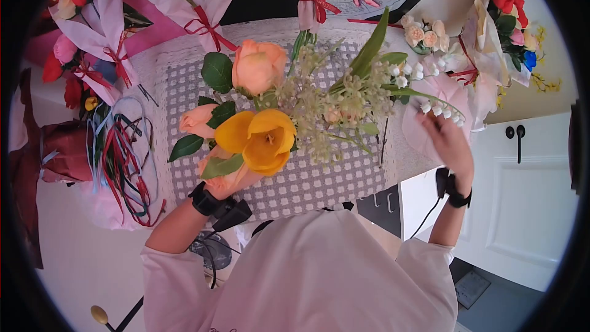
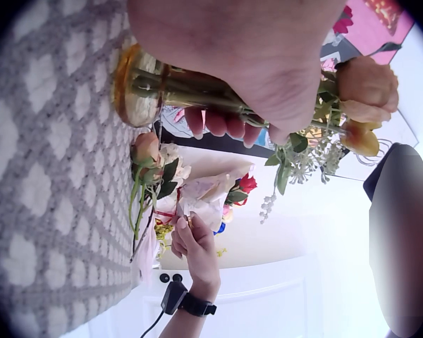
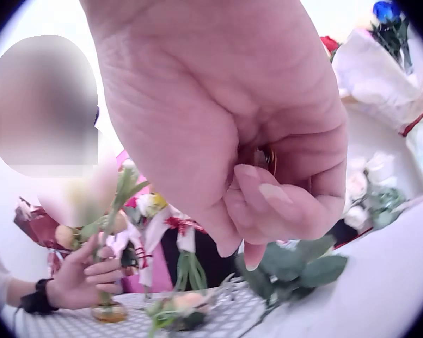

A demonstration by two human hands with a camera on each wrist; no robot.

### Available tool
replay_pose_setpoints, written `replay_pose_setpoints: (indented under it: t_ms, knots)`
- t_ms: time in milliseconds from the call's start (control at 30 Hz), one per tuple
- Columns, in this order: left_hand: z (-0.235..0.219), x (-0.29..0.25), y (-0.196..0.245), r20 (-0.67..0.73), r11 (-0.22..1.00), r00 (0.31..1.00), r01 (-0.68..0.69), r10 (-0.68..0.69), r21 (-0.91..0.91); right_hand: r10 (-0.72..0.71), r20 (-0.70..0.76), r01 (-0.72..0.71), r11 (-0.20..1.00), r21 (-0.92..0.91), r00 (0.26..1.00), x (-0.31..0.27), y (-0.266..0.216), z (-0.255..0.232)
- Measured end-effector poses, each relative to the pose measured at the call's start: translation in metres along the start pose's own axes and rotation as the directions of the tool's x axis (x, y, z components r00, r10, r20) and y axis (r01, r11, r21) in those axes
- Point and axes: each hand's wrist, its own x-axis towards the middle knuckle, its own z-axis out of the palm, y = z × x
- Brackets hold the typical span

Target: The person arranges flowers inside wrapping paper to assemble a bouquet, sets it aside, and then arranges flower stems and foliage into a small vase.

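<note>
My left hand (image 2: pixel 247 49) grips an amber glass vase (image 2: pixel 137 88), whose base is right at the checked tablecloth. Out of the vase rise peach roses (image 1: pixel 259 66), an open yellow tulip (image 1: pixel 268 141), pale green filler sprigs (image 1: pixel 307 98) and a drooping stem of white lily of the valley (image 1: pixel 437 109). Away to the right, my raised right hand (image 1: pixel 452 144) has loosely curled fingers, and a gold ring (image 3: pixel 271 160) shows on it. No held thing shows in that hand. Loose peach roses (image 2: pixel 146 149) lie on the cloth between the hands.
Wrapped bouquets with red ribbon bows (image 1: pixel 310 3) line the far edge, and another wrapped bouquet (image 1: pixel 485 61) stands at right. Loose ribbons (image 1: pixel 126 160) hang in a tangle on the left. Dark green leaves (image 3: pixel 296 271) lie below the right hand. A white door (image 1: pixel 516 197) is at right.
</note>
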Motion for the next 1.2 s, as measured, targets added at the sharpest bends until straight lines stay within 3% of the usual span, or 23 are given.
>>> replay_pose_setpoints:
  t_ms: [67,100,167,200,267,300,333,367,400,467,500,567,600,667,767,800,833,867,900,967,1100,1167,1200]
  knots:
    - [0.003,0.005,-0.002,-0.125,0.999,0.992,0.036,-0.033,0.028,-0.171,-0.145,0.17,0.985,-0.02,0.975,0.015,0.037,-0.01]
    - [-0.011,0.008,-0.004,-0.122,0.999,0.992,0.037,-0.033,0.03,-0.17,-0.149,0.169,0.985,-0.021,0.974,0.021,0.054,-0.016]
    - [-0.045,0.016,-0.008,0.242,0.933,0.97,-0.119,0.036,0.34,-0.011,-0.163,0.007,1.0,-0.026,0.987,0.032,0.082,-0.025]
    - [-0.049,0.016,-0.009,0.245,0.932,0.969,-0.121,0.036,0.341,-0.013,-0.166,0.008,1.0,-0.027,0.986,0.037,0.091,-0.026]
    - [-0.035,0.013,-0.006,0.074,0.66,0.996,-0.093,0.056,0.746,0.258,-0.033,-0.243,0.941,0.236,0.966,0.048,0.101,-0.024]
    - [-0.03,0.014,-0.005,0.077,0.659,0.995,-0.096,0.059,0.746,0.255,-0.036,-0.24,0.942,0.236,0.966,0.052,0.105,-0.023]
    - [-0.023,0.016,-0.003,0.163,0.35,0.981,-0.19,0.104,0.917,0.158,-0.014,-0.157,0.984,0.082,0.987,0.057,0.103,-0.021]
    - [-0.018,0.017,-0.002,0.257,-0.004,0.959,-0.258,0.116,0.966,0.066,0.024,-0.064,0.995,-0.072,0.998,0.062,0.102,-0.017]
    - [-0.015,0.018,-0.001,0.256,-0.005,0.959,-0.257,0.119,0.966,0.062,0.025,-0.06,0.996,-0.071,0.998,0.065,0.102,-0.011]
    - [-0.003,0.019,0.002,0.214,0.136,0.974,-0.222,0.074,0.965,-0.05,-0.059,0.047,0.997,-0.054,0.997,0.07,0.107,0.004]
    - [0.006,0.017,0.005,0.213,0.136,0.974,-0.221,0.074,0.966,-0.05,-0.058,0.047,0.997,-0.053,0.997,0.072,0.111,0.01]
    - [0.036,0.009,0.015,-0.061,0.018,0.998,0.062,-0.029,0.998,-0.252,-0.123,0.215,0.943,-0.254,0.96,0.076,0.118,0.019]
    - [0.038,0.009,0.011,-0.061,0.019,0.998,0.062,-0.029,0.998,-0.253,-0.122,0.216,0.943,-0.254,0.96,0.079,0.121,0.022]
    - [0.043,0.008,0.002,0.075,0.085,0.985,-0.089,0.157,0.992,-0.167,-0.082,0.139,0.951,-0.276,0.983,0.087,0.12,0.025]
    - [0.045,0.004,-0.005,0.237,0.126,0.865,-0.322,0.443,0.938,-0.144,-0.11,0.099,0.936,-0.337,0.983,0.096,0.116,0.03]
    - [0.042,0.006,0.0,0.233,0.127,0.862,-0.32,0.449,0.939,-0.15,-0.106,0.107,0.935,-0.337,0.983,0.098,0.114,0.03]
    - [0.035,0.01,0.01,0.157,0.025,0.966,-0.166,0.206,0.986,-0.108,-0.094,0.071,0.939,-0.337,0.99,0.1,0.11,0.029]
    - [0.03,0.012,0.015,0.032,-0.113,0.999,-0.036,-0.038,0.993,-0.065,-0.083,0.033,0.941,-0.336,0.994,0.101,0.106,0.027]
    - [0.023,0.013,0.01,0.031,-0.112,0.999,-0.034,-0.033,0.993,-0.07,-0.125,0.025,0.944,-0.329,0.99,0.099,0.102,0.028]
    - [0.008,0.018,-0.005,0.347,-0.014,0.904,-0.355,0.248,0.935,-0.091,-0.138,0.041,0.943,-0.33,0.986,0.103,0.118,0.03]
    - [0.019,0.023,-0.009,0.39,0.033,0.851,-0.428,0.352,0.903,-0.134,-0.226,0.06,0.95,-0.307,0.965,0.094,0.108,0.026]
    - [0.045,0.017,0.004,0.199,0.314,0.955,-0.262,0.219,0.913,-0.238,-0.308,0.132,0.935,-0.328,0.921,0.08,0.086,0.02]
    - [0.044,0.02,0.007,0.197,0.314,0.954,-0.262,0.225,0.912,-0.243,-0.306,0.138,0.935,-0.328,0.92,0.07,0.073,0.016]
